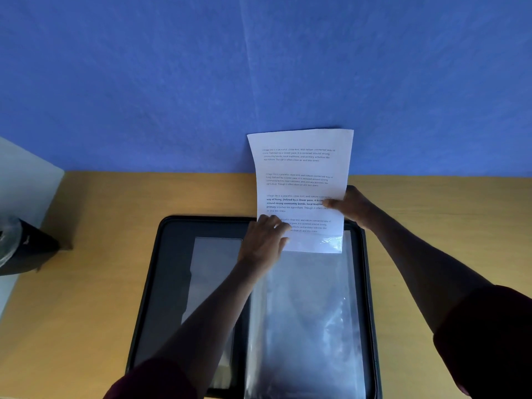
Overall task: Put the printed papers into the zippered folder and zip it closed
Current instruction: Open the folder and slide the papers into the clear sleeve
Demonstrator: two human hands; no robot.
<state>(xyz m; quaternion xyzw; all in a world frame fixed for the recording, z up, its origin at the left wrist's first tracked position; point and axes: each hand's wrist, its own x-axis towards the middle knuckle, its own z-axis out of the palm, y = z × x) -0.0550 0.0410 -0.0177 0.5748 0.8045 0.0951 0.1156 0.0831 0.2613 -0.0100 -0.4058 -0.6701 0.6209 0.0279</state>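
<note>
A black zippered folder (169, 272) lies open on the wooden table, with clear plastic sleeves (305, 312) on its right half. A printed paper (299, 168) stands upright over the folder's far edge, its bottom end tucked into the top of a sleeve. My left hand (264, 240) grips the paper's lower left part, thumb on the front. My right hand (349, 205) pinches the paper's right edge at mid height, thumb across the text.
The yellow-brown wooden table (115, 203) ends at a blue wall (172, 82) just behind the paper. A dark object (26, 246) sits at the table's left edge beside a pale surface (23, 174).
</note>
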